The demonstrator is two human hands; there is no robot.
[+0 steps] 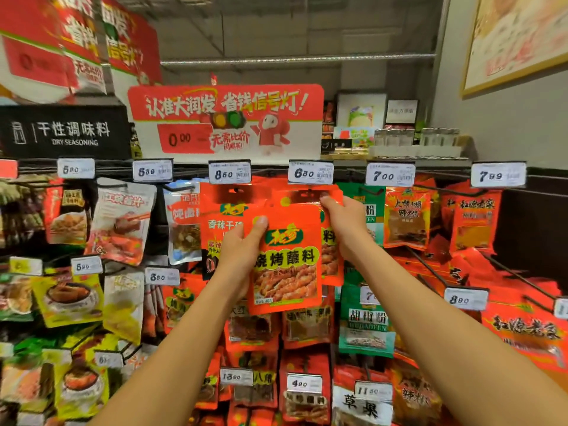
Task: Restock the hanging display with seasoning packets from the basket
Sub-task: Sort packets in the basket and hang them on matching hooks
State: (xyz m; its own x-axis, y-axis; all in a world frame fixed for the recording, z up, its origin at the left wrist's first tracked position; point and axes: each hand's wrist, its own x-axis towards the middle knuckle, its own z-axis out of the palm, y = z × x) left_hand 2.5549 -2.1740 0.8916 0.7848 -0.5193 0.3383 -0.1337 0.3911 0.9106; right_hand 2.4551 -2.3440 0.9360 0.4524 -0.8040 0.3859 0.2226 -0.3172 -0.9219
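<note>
An orange-red seasoning packet [285, 259] with a green logo and a picture of grilled food is held up in front of the hanging display. My left hand [242, 250] grips its left edge, thumb on the front. My right hand [344, 222] pinches the top of the same-coloured packets [307, 196] hanging on the hook under the 6.80 price tag [310, 172], just behind the held packet. The basket is out of view.
Rows of hanging packets fill the display: orange ones [221, 216] to the left, green pepper packets [367, 321] and red chilli packets [407, 219] to the right. Bare black hooks [427, 265] jut out at the right. A red promotional sign [226, 121] stands above.
</note>
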